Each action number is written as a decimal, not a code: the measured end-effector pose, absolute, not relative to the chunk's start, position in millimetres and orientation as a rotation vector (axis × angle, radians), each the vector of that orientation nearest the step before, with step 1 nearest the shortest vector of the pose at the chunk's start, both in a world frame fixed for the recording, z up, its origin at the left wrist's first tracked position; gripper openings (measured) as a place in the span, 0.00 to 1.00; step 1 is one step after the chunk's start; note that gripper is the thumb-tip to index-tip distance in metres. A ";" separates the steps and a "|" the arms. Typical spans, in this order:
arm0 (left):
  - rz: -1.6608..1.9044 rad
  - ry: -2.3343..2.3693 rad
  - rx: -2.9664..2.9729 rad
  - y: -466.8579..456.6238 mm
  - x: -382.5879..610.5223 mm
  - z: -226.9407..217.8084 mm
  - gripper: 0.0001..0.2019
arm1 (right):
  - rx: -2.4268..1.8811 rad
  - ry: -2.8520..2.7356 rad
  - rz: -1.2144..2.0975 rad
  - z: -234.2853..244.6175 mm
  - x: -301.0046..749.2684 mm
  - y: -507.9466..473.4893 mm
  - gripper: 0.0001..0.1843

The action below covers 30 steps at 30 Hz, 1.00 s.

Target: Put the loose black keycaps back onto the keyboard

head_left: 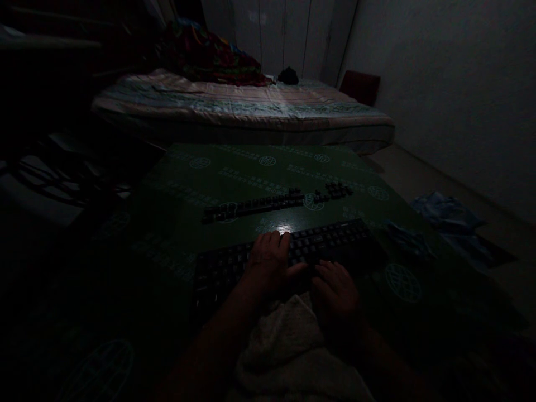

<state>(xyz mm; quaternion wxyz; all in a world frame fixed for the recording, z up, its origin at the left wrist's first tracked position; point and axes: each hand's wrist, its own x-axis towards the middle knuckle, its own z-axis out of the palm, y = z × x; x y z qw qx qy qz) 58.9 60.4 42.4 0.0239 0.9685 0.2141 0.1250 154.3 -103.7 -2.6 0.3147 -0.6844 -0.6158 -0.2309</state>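
The room is very dark. A black keyboard [326,245] lies on a green printed table cover [234,178] in front of me. My left hand [270,262] rests on the keyboard's middle with its fingers laid flat over the keys. My right hand [337,290] sits just beside it at the keyboard's near edge, fingers curled down toward the keys; what they hold, if anything, is hidden in the dark. A pale towel-like cloth [288,346] lies between my forearms. A row of loose black keycaps [268,204] lies on the cover beyond the keyboard.
A bed [251,106] with a patterned sheet and a heap of colourful fabric [209,56] stands behind the table. A dark red cushion [360,86] leans at the right wall. Blue cloth [448,215] lies on the floor at right. The left side is too dark to read.
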 end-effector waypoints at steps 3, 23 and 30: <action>0.389 0.659 2.994 60.9 58.9 42.9 0.28 | -1.793 -1.626 -0.636 -2.0 154.3 -103.0 0.08; 0.373 0.658 3.008 62.4 59.9 43.7 0.29 | -1.802 -1.612 -0.667 -1.8 154.5 -102.0 0.09; 0.396 0.619 3.071 66.7 62.9 42.9 0.28 | -1.856 -1.631 -0.585 0.7 157.1 -101.9 0.09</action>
